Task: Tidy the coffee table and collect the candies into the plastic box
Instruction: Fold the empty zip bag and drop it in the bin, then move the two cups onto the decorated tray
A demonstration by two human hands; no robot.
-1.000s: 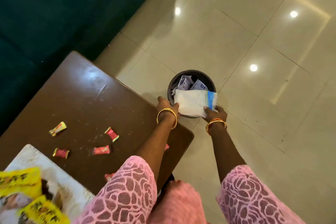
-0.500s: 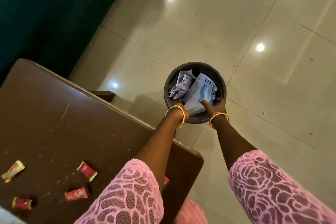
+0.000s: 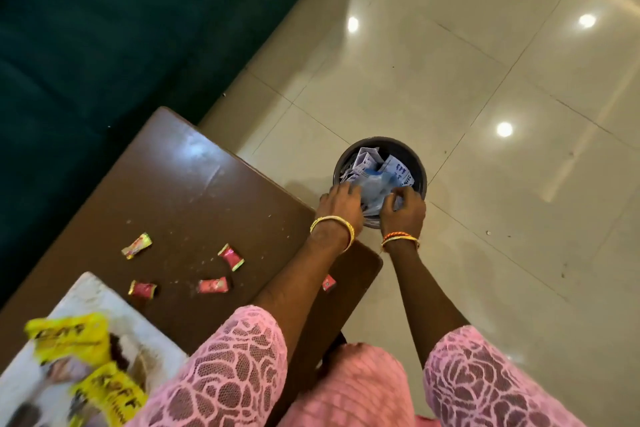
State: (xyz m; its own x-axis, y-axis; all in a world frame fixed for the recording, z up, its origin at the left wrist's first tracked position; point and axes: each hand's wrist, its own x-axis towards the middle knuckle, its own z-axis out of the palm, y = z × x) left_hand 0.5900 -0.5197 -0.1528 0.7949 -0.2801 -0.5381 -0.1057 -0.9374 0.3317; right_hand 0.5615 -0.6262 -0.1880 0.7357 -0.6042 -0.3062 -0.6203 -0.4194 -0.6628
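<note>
Nearest me, my pink lace sleeves (image 3: 225,367) fill the bottom edge, and at the lower left a white tray (image 3: 104,302) carries yellow packets (image 3: 69,336) too blurred to read. Past it lies the brown coffee table (image 3: 194,184), dusted with pale crumbs. The candies are scattered on it, well apart: a gold-ended wrapper (image 3: 136,245), a red one standing slantwise (image 3: 231,256), two more red ones lying flat (image 3: 142,289) (image 3: 213,285), and a fifth (image 3: 328,282) half hidden beside my left forearm at the table's corner. Each is a small twist-wrapped piece, shiny at both ends. The plastic box is nowhere in view.

Beyond the table corner my left hand (image 3: 341,204) and right hand (image 3: 403,210) reach over the near rim of a round dark bin (image 3: 420,173) on the tiled floor. Both sets of fingers are curled onto crumpled white and blue paper (image 3: 375,180) in the bin; whether I am gripping it or only pressing, I cannot tell. My hands cover the bin's near wall. Farthest left is a dark green sofa (image 3: 104,28).
</note>
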